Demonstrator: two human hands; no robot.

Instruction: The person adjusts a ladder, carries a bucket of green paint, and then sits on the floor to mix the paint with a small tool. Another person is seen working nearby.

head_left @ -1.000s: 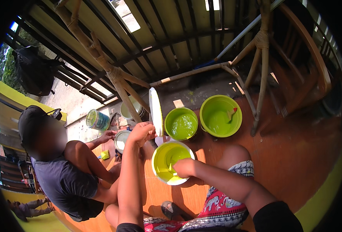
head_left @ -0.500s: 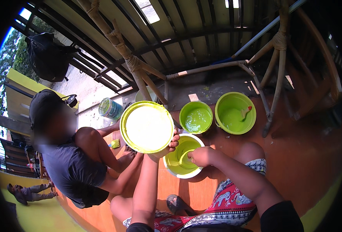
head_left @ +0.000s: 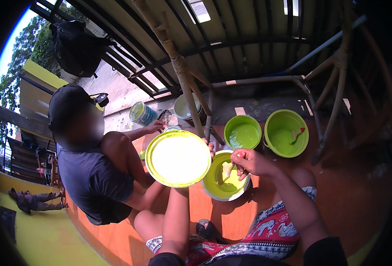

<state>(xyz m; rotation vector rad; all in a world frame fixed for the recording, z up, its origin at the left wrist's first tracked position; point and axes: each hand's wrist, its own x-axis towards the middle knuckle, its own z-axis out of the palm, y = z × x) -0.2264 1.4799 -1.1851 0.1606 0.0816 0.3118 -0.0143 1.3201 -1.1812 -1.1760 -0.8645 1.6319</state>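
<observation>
My left hand (head_left: pixel 208 147) grips a round lid (head_left: pixel 176 158), its white-lit face toward me and its rim smeared yellow-green. My right hand (head_left: pixel 249 163) is closed on the handle of a paintbrush (head_left: pixel 227 170), whose pale, paint-streaked end is inside a white-rimmed bucket (head_left: pixel 214 190) of yellow-green paint. Just behind stands a green bucket (head_left: pixel 242 124) of glossy green liquid, and to its right a larger green bucket (head_left: pixel 271 139) with another brush (head_left: pixel 296 133) in it.
A co-worker (head_left: pixel 87 173) sits at my left, one hand (head_left: pixel 155 125) near small containers. Pails (head_left: pixel 142 113) lie and stand behind. Bamboo legs (head_left: pixel 180 66) frame the slatted fence (head_left: pixel 249 44); a black bag (head_left: pixel 76 46) hangs there. Another person (head_left: pixel 38 199) is at far left.
The lid has turned from edge-on to face me and shifted right lately. My right hand has risen from deep in the white-rimmed bucket, showing the brush. The co-worker's hand has moved slightly.
</observation>
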